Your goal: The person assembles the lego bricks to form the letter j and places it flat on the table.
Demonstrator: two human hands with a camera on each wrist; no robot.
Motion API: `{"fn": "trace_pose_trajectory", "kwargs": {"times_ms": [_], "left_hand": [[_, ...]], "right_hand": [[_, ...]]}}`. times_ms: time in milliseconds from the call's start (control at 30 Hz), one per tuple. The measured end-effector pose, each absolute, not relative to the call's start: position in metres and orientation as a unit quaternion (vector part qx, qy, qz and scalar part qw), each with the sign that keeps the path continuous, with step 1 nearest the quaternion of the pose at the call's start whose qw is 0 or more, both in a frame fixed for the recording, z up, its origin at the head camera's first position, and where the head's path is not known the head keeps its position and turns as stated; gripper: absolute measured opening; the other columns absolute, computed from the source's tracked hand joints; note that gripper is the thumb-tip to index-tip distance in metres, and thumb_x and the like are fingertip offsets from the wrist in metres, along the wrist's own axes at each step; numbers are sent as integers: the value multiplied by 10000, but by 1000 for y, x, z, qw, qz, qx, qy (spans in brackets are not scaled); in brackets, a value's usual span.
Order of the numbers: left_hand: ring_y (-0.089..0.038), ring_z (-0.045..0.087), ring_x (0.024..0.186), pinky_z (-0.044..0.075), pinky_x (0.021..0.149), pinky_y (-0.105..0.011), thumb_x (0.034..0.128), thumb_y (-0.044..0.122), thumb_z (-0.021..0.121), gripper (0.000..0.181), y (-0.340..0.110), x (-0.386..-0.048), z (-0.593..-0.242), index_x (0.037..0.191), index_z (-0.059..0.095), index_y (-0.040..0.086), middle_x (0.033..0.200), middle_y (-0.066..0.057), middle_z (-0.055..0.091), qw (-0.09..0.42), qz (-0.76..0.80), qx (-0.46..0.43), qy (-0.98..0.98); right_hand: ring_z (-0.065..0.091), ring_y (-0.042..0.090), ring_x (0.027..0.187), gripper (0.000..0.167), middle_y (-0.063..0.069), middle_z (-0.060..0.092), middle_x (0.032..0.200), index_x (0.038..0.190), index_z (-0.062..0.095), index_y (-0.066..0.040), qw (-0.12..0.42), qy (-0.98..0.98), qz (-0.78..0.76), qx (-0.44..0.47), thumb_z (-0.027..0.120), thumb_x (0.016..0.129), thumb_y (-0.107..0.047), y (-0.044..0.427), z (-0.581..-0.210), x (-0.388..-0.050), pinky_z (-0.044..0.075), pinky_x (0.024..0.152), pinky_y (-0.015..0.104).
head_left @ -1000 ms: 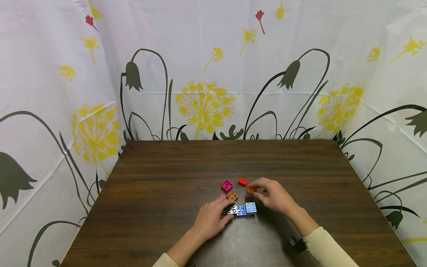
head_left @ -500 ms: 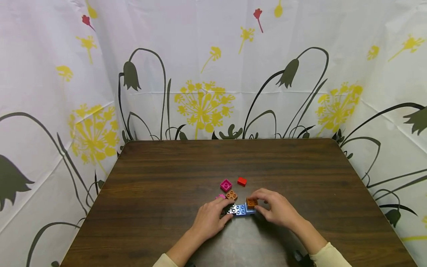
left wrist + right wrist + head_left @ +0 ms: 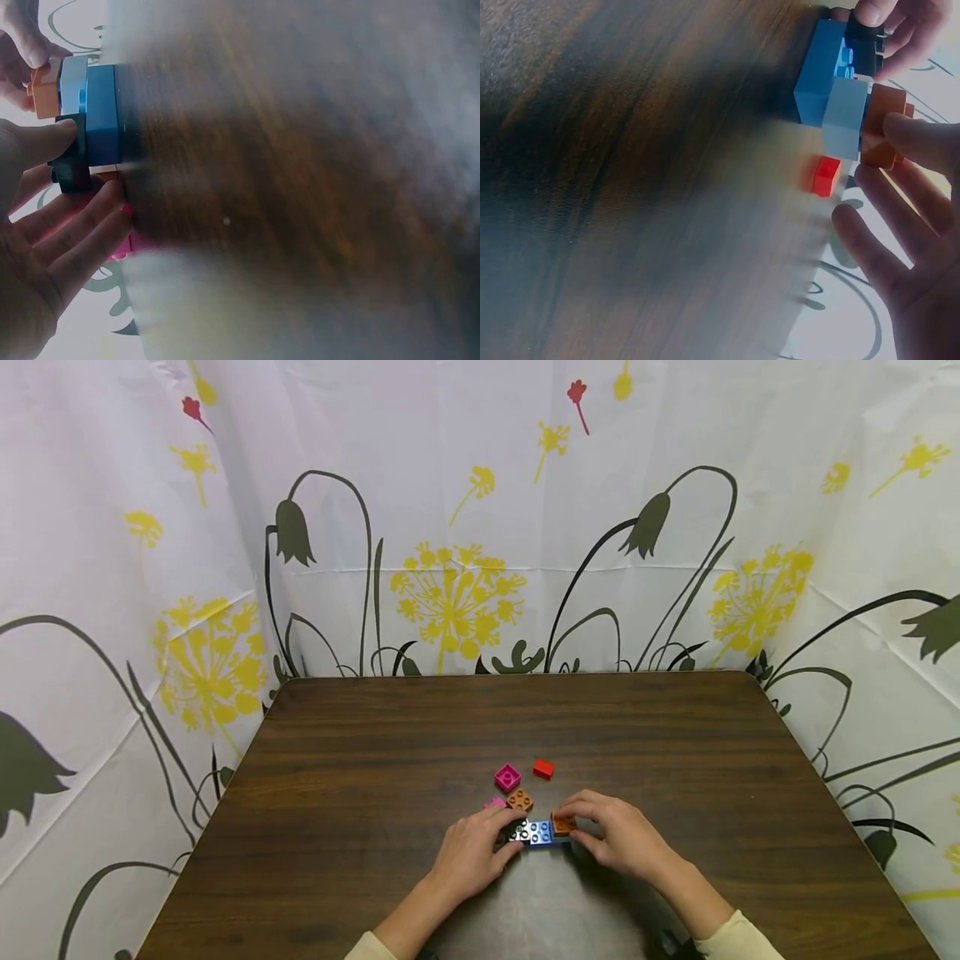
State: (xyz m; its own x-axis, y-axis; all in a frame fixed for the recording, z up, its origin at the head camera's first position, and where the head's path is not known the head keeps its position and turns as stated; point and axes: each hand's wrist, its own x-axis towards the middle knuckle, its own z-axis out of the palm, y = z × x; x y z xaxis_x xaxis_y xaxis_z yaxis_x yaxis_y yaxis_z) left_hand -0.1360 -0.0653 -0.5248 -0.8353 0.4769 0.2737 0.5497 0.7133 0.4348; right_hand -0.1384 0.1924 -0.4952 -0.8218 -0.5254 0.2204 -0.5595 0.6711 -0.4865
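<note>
Lower centre of head view: right hand [image 3: 626, 837] pinches orange brick [image 3: 875, 124] atop light blue brick [image 3: 844, 120], seating unclear; left hand [image 3: 471, 853] pinches black brick [image 3: 73, 159]. We judge orange brick light, rigid, smooth, sturdy; we favour hold on opposite side walls.

A white fabric curtain [image 3: 510, 518] printed with yellow and grey-green flowers fills the upper frame; a brown wood-grain table [image 3: 390, 735] spans lower centre.

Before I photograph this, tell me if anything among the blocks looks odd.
The dark pink block lies upside down, hollow side up, whereas the loose brown block near it shows its studs. I see no damage.
</note>
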Motion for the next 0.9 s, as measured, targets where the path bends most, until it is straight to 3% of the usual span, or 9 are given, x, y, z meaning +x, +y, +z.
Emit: {"fn": "trace_pose_trajectory", "kwargs": {"times_ms": [267,533,900], "left_hand": [[-138,644,842,520,660,-372,842,317,778,427,-65,-136,-523,1243,676,212,1058,46,672,47,-258,-268,-927],[-139,648,832,516,649,-367,833,312,786,424,-65,-137,-523,1233,684,217,1046,50,675,56,-258,-272,-925],[-163,665,891,528,683,-387,837,303,785,419,-65,-137,-521,1234,686,216,1080,44,684,49,-255,-272,-927]], "right_hand": [[613,53,1002,298,-159,624,1091,1112,735,-218,23,-915,270,299,784,833,-125,190,-492,-139,525,834,361],[614,55,965,294,-152,620,1048,1088,748,-198,16,-914,275,298,779,824,-73,187,-491,-142,527,821,354],[617,39,944,308,-155,617,1047,1101,733,-211,48,-910,269,310,791,819,-101,189,-498,-138,533,786,348]]}}
